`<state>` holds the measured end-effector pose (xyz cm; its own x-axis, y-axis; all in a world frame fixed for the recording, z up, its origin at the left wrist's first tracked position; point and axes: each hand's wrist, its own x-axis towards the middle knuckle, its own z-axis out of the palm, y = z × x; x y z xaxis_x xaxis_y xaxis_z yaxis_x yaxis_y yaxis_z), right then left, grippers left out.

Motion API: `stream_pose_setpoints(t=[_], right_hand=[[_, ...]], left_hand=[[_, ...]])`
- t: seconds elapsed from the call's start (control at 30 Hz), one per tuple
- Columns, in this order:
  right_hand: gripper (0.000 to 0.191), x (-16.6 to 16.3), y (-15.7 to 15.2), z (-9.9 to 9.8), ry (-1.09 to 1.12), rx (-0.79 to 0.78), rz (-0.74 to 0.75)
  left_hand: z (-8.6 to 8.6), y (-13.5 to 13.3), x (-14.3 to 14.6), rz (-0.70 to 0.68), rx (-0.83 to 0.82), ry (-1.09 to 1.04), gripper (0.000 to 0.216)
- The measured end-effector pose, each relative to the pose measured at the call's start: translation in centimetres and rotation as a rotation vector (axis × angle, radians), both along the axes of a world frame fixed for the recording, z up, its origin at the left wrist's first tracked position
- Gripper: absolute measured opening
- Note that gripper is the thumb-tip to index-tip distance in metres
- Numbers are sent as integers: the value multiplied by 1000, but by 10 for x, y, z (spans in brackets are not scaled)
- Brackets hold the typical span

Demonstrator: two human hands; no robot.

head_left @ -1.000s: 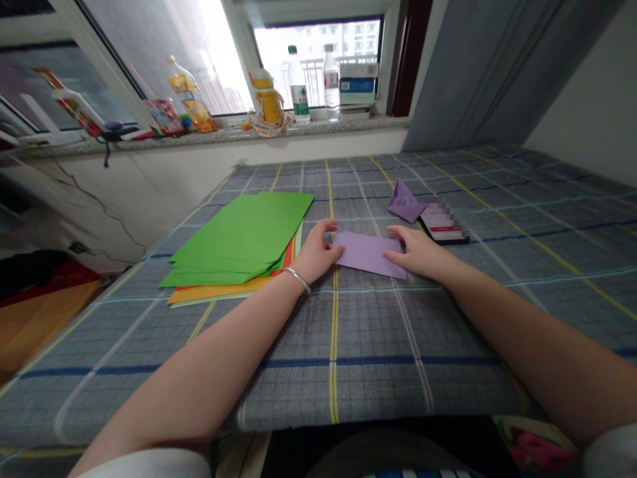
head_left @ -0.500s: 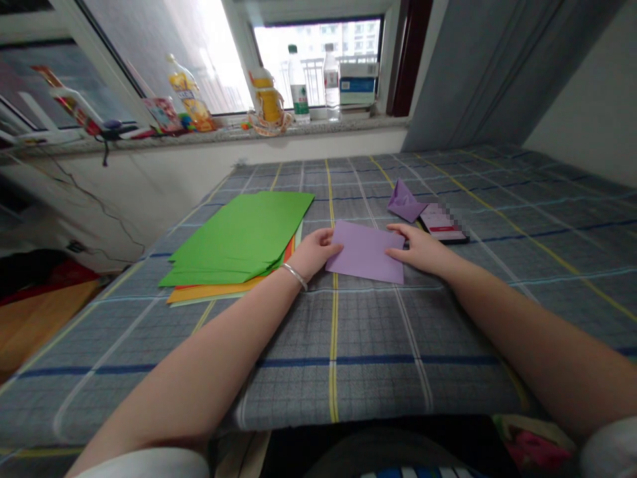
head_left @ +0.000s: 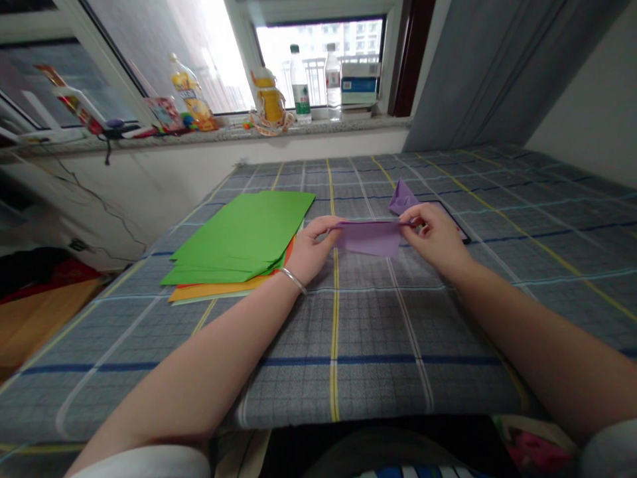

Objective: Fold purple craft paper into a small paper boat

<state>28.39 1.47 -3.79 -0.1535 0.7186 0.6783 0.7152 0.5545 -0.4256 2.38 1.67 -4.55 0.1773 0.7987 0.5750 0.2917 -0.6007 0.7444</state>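
A sheet of purple paper [head_left: 371,239] is stretched between my two hands, its top edge seen as a thin dark line and its lower part blurred. My left hand [head_left: 316,245] pinches it at the left end, with a silver bangle on the wrist. At the opposite end my right hand [head_left: 434,236] grips the paper between thumb and fingers. Just behind the right hand lies a folded purple paper piece [head_left: 402,196]. A phone [head_left: 455,222] is partly covered by that hand.
To the left lies a stack of green paper [head_left: 243,229] with orange sheets [head_left: 219,292] beneath. The checked tablecloth [head_left: 368,372] spreads under everything. Bottles [head_left: 300,89], a yellow cup [head_left: 270,99] and a blue-and-white box [head_left: 359,86] line the windowsill.
The purple sheet lay flat with its face showing; now it is tipped up and seen narrower. My right hand has curled its fingers around its edge and now hides more of the phone.
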Motion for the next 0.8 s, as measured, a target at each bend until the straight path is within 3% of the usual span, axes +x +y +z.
stream_pose_setpoints(t=[0.13,0.37,0.6,0.8], right_hand=[[14,1,-1,2,-5,89,53],[16,6,13,-15,-41,-54,133],[12,8,14,-21,-184,-194,217],[14,10,14,-20,-235,-264,206]], left_hand=[[6,-8,-1,-78,201,228,24],[-1,-8,1,-272,372,586,31],[-8,-11,5,-419,349,804,31],[-7,-11,4,-465,229,842,36]])
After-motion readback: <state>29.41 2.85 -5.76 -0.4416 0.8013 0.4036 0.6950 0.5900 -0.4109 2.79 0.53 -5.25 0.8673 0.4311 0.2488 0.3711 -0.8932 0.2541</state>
